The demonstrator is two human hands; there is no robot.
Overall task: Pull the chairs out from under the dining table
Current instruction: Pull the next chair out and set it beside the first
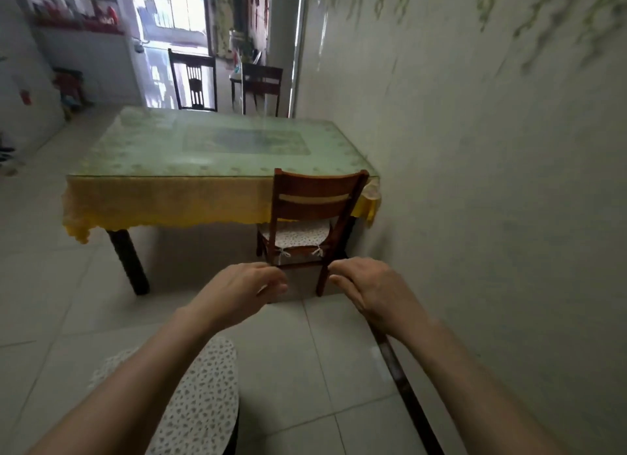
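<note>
A dark wooden chair (317,200) with a patterned seat cushion stands tucked under the near right end of the dining table (163,197), which wears a yellow cloth under a glass top. My left hand (244,288) and my right hand (369,292) are stretched out in front of me, short of the chair's back, fingers loosely curled and empty. Neither hand touches the chair. Two more dark chairs (195,81) (259,86) stand at the table's far side.
A wall (492,183) runs close along the right of the table and chair, with a dark skirting strip (403,386) at floor level. A patterned cushion (200,403) lies just below my arms. Tiled floor spreads to the left.
</note>
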